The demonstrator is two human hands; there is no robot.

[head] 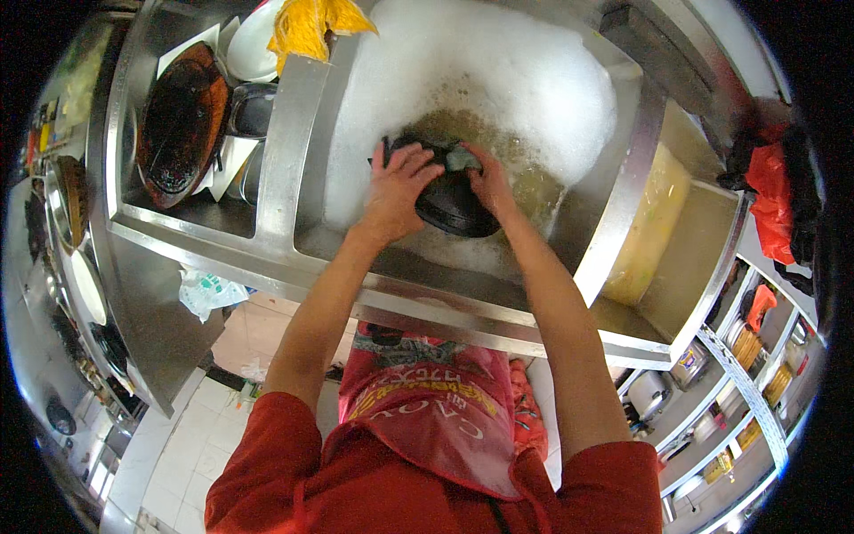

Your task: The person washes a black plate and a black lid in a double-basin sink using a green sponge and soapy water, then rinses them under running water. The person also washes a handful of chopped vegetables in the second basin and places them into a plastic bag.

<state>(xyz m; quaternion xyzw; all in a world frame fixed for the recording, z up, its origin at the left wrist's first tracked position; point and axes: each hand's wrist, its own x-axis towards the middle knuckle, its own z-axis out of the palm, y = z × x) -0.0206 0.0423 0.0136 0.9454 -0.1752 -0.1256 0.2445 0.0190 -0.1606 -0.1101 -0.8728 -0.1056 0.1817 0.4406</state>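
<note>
A round black dish [457, 207], possibly a cast-iron pan, is tilted in the middle of a stainless-steel sink basin [313, 167] of foamy water. My left hand [400, 193] grips its left side, fingers spread across the far edge. Between the fingers and thumb of my right hand [492, 183] is a grey-green scouring pad [461, 159], pressed against the dish. Murky water and white suds [427, 53] surround its far side. My hands hide part of the dish's rim.
The left basin holds a brown oval wooden platter [183, 127], a white bowl [257, 43] and a dark rectangular dish [253, 110]. A yellow cloth [310, 27] drapes over the divider. Murky water [647, 220] stands in the right basin. Shelves with pots [650, 394] are at lower right.
</note>
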